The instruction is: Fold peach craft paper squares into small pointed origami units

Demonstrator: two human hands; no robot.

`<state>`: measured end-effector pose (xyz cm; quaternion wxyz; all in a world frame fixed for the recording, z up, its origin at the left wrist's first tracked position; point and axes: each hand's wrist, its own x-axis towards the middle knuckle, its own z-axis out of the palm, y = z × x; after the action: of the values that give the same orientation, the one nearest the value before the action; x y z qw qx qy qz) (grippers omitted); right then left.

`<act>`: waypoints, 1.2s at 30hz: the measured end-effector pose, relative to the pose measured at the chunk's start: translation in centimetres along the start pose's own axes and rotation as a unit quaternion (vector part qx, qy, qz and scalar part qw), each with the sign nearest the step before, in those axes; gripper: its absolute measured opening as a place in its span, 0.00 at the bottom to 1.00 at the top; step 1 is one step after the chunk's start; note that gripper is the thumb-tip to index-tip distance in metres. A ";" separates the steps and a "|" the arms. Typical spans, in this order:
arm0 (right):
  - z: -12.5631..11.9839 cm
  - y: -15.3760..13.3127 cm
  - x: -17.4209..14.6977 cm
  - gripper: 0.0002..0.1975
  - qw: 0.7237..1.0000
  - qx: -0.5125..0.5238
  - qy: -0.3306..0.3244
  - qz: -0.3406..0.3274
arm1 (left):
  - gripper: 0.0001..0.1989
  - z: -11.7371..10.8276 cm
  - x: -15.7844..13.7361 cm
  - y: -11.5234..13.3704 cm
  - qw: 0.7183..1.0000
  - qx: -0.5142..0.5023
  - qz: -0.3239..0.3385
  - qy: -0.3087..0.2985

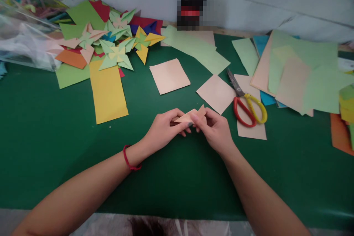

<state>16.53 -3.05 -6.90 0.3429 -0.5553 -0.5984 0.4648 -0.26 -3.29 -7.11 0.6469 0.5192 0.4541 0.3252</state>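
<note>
Between my two hands is a small folded piece of peach paper [188, 115], held just above the green table. My left hand [167, 127] pinches its left part, thumb on top and fingers underneath. Its right part is gripped by my right hand [217, 127], where a pointed flap sticks up beside the thumb. The thumbs nearly meet and hide some of the folds. Just beyond lie a stack of peach paper squares [169, 76] and another peach square [216, 94]. Scissors [246, 103] with one red and one yellow handle rest on a peach strip [251, 131] to the right.
Folded paper stars [117, 54] are heaped at the back left, near a clear plastic bag [27, 40]. A yellow sheet [108, 94] lies before them. Green sheets [320, 73] overlap other papers at the right. A white wall [262, 3] bounds the green table [69, 136].
</note>
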 end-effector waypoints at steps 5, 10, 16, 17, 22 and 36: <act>-0.2 0.1 0.0 0.14 1.000 -0.008 -0.004 -0.003 | 0.12 0.0 0.1 0.1 1.000 0.013 0.002 -0.007; -0.3 -0.1 -0.1 0.15 1.000 -0.017 -0.017 -0.004 | 0.13 0.1 0.3 0.0 1.000 -0.014 -0.021 -0.002; -0.2 -0.3 -0.1 0.15 1.000 -0.009 -0.020 0.001 | 0.14 -0.1 0.3 0.2 0.999 -0.008 -0.040 -0.009; -0.2 -0.3 -0.1 0.15 1.000 -0.003 -0.021 0.002 | 0.15 -0.1 0.3 0.2 0.999 -0.005 -0.040 -0.009; -0.3 -0.5 -0.1 0.15 0.999 0.024 -0.027 0.009 | 0.16 -0.4 0.1 0.5 0.999 0.022 -0.029 0.016; -0.4 -0.2 0.0 0.13 0.996 0.075 -0.029 0.035 | 0.22 -0.6 0.0 0.4 0.998 0.033 -0.045 0.041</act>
<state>16.84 -2.99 -6.53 0.3496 -0.5345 -0.5517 0.5364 -0.80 -2.97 -6.80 0.6246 0.5053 0.5134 0.3017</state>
